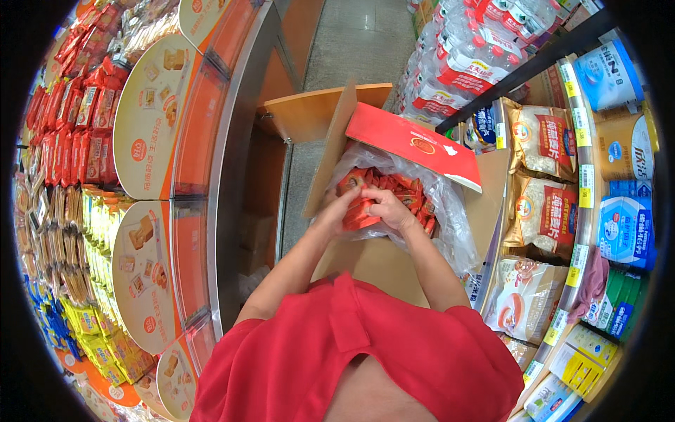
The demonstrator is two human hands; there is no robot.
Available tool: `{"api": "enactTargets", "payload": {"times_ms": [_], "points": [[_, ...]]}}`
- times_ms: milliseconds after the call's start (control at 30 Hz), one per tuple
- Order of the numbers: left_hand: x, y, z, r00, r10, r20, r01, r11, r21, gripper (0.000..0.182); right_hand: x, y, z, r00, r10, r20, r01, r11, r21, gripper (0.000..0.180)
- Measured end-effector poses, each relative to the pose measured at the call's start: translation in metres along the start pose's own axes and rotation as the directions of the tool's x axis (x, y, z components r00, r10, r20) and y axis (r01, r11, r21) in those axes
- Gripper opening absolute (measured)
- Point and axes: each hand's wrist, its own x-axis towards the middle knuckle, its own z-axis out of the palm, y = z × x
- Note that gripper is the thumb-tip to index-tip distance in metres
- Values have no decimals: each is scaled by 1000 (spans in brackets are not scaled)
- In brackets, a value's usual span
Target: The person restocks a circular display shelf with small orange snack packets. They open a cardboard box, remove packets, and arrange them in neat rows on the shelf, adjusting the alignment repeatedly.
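Note:
In front of me stands an open cardboard box (337,158) with a red printed flap (416,145) folded outward. A clear plastic liner (453,227) inside it surrounds many small red snack packets (406,184). My left hand (337,208) and my right hand (387,208) meet over the packets, fingertips close together. Between them both hands hold a red packet (360,213), partly covered by the fingers. Whether it is one packet or more cannot be told.
Snack bins with red (68,158) and yellow packets line the left, behind a metal-edged counter (227,158). A cabinet door (300,118) stands open beyond the box. Shrink-wrapped water bottles (459,68) are stacked ahead. Shelves at right hold oatmeal bags (543,142) and cans (627,227).

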Motion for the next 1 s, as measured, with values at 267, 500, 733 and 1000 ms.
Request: {"api": "enactTargets", "payload": {"times_ms": [267, 500, 733, 1000], "points": [[18, -28, -31, 959, -54, 277, 119, 967, -224, 62, -6, 8, -43, 987, -107, 118, 44, 895, 444, 36], [4, -35, -44, 945, -57, 323, 122, 975, -185, 60, 30, 15, -60, 809, 279, -518, -470, 835, -285, 48], [-21, -47, -61, 931, -3, 364, 62, 987, -150, 52, 109, 45, -31, 719, 209, -663, -690, 330, -644, 92], [-81, -6, -51, 896, 137, 422, -252, 940, 229, 53, 109, 59, -44, 777, 174, -605, -629, 247, -738, 94]]}}
